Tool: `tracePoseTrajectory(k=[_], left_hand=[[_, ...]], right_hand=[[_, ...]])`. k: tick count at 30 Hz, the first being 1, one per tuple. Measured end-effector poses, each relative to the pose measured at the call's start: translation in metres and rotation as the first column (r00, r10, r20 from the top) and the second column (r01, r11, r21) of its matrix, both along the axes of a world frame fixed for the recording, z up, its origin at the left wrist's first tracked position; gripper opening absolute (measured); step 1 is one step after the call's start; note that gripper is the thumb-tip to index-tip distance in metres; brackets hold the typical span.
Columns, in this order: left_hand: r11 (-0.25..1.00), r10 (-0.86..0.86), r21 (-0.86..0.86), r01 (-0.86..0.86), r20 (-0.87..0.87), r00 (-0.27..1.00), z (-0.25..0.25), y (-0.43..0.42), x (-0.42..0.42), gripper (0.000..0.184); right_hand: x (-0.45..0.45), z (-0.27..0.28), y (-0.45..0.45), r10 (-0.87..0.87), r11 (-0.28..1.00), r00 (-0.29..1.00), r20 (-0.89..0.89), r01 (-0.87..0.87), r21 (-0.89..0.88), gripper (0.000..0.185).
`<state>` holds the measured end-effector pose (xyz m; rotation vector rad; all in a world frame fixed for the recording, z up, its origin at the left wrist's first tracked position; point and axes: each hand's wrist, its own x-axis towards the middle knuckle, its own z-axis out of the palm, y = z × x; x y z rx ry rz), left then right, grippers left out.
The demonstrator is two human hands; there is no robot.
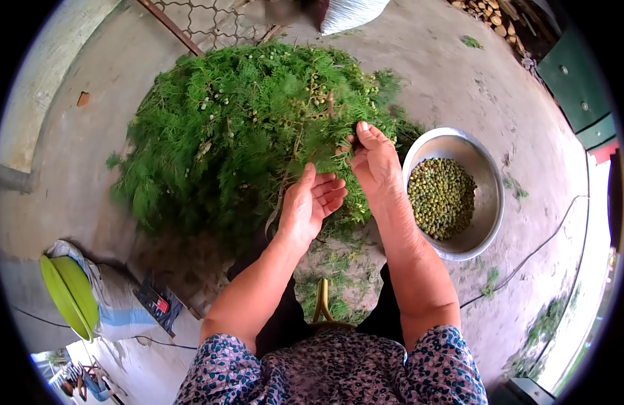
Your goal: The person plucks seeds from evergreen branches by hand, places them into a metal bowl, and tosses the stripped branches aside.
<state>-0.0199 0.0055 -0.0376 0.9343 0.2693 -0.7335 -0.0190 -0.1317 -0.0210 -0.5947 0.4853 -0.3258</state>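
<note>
In front of me lies a big heap of green evergreen branches (210, 135), dotted with small pale-green seed cones. My left hand (310, 202) is at the heap's near side, palm showing, thumb raised and fingers loosely curled, with nothing visible in it. Just above and right of it, my right hand (374, 158) is against the foliage. Its thumb points up and its fingers are curled in among the sprigs; what they grip is hidden. Right of my right forearm stands a metal basin (489, 196), partly filled with small green and yellowish seed cones (441, 199).
At the far side are a white sack (352, 15) and a metal grating (210, 23). Stacked firewood (491, 15) lies at upper right. A cable (528, 260) crosses the concrete floor on the right. At lower left is a lime-green basin (70, 297) beside a bag (119, 304).
</note>
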Motion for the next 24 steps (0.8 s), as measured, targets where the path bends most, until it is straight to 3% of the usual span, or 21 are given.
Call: tracePoseTrajectory(k=[1, 2, 4, 7, 8, 9, 10, 11, 12, 14, 15, 17, 20, 22, 24], left_hand=[[0.999, -0.040, -0.041, 0.035, -0.111, 0.993, -0.002, 0.000, 0.004, 0.062], [0.999, -0.026, -0.043, 0.021, -0.111, 0.993, -0.002, 0.000, 0.009, 0.062], [0.987, -0.118, -0.128, 0.098, -0.163, 0.980, 0.000, -0.007, 0.018, 0.065], [0.991, -0.120, -0.077, 0.111, -0.135, 0.984, 0.004, -0.012, 0.022, 0.079], [0.992, -0.123, -0.054, 0.118, -0.118, 0.985, 0.005, -0.011, 0.023, 0.084], [0.989, -0.133, -0.065, 0.130, -0.041, 0.990, 0.007, -0.011, 0.024, 0.087], [0.974, -0.160, -0.148, 0.171, 0.086, 0.983, 0.010, -0.003, 0.023, 0.079], [0.949, -0.168, -0.231, 0.215, 0.208, 0.964, 0.014, 0.004, 0.022, 0.072], [0.970, -0.078, -0.218, 0.111, 0.155, 0.985, 0.027, 0.003, 0.019, 0.065], [0.980, 0.112, -0.171, -0.099, 0.067, 0.991, 0.054, 0.001, 0.013, 0.053], [0.986, 0.065, -0.157, -0.051, 0.083, 0.994, 0.041, 0.002, 0.022, 0.045], [0.985, -0.038, -0.168, 0.048, 0.065, 0.997, 0.013, 0.007, 0.042, 0.033], [0.946, -0.178, -0.285, 0.156, -0.052, 0.983, 0.024, 0.015, 0.049, 0.029], [0.936, -0.111, -0.341, 0.089, -0.046, 0.993, 0.040, 0.019, 0.045, 0.030], [0.926, -0.054, -0.374, 0.054, 0.011, 0.999, 0.035, 0.021, 0.047, 0.028]], right_hand=[[-0.001, -0.001, 0.000, 0.065, 0.998, 0.994, 0.091, -0.065, -0.001, 0.012], [-0.001, -0.001, 0.000, 0.129, 0.992, 0.975, 0.182, -0.130, -0.007, 0.013], [-0.003, 0.006, 0.005, 0.152, 0.988, 0.979, 0.137, -0.154, -0.001, 0.017], [-0.010, 0.021, 0.014, 0.301, 0.953, 0.937, 0.179, -0.286, -0.102, 0.022], [-0.016, 0.028, 0.018, 0.349, 0.923, 0.934, 0.077, -0.328, -0.199, 0.025], [-0.020, 0.029, 0.015, 0.527, 0.775, 0.850, 0.022, -0.469, -0.424, 0.025], [-0.025, 0.030, 0.012, 0.667, 0.556, 0.741, -0.075, -0.562, -0.612, 0.026], [-0.028, 0.029, 0.023, 0.651, 0.601, 0.759, 0.004, -0.512, -0.613, 0.025], [-0.028, 0.030, 0.021, 0.759, 0.539, 0.651, 0.031, -0.600, -0.591, 0.021], [-0.025, 0.018, 0.023, 0.761, 0.493, 0.647, 0.051, -0.526, -0.693, 0.016], [-0.025, 0.018, 0.021, 0.764, 0.490, 0.643, 0.051, -0.527, -0.694, 0.016], [-0.026, 0.019, 0.014, 0.848, 0.274, 0.521, -0.099, -0.589, -0.761, 0.013], [-0.033, 0.037, 0.016, 0.848, 0.245, 0.524, -0.076, -0.516, -0.821, 0.014], [-0.035, 0.041, 0.015, 0.853, 0.245, 0.513, -0.099, -0.559, -0.792, 0.019], [-0.035, 0.034, 0.010, 0.823, 0.360, 0.568, -0.007, -0.531, -0.767, 0.028]])
